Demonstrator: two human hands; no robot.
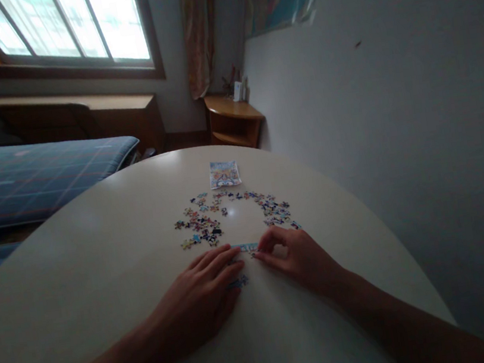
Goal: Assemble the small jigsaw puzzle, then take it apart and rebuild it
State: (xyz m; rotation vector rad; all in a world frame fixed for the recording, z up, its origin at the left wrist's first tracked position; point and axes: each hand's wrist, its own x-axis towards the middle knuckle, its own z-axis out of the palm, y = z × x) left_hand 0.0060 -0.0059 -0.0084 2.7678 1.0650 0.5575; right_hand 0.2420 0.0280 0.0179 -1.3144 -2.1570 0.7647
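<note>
A short joined strip of light-blue jigsaw puzzle pieces [246,247] lies on the white table near its middle. My left hand [209,282] rests flat with fingers stretched out, its fingertips on the left end of the strip. Below those fingers a few more puzzle pieces [240,281] show, partly covered by the hand. At the strip's right end, my right hand [286,253] pinches a small puzzle piece [253,255] between thumb and index finger. The piece is mostly hidden by the fingertips.
Loose pieces lie in a left pile [200,223] and a right pile [275,207], joined by a thin arc. Behind them lies a printed picture packet [224,174]. The round table [97,244] stands beside a wall, with a plaid bed [38,177] at the left.
</note>
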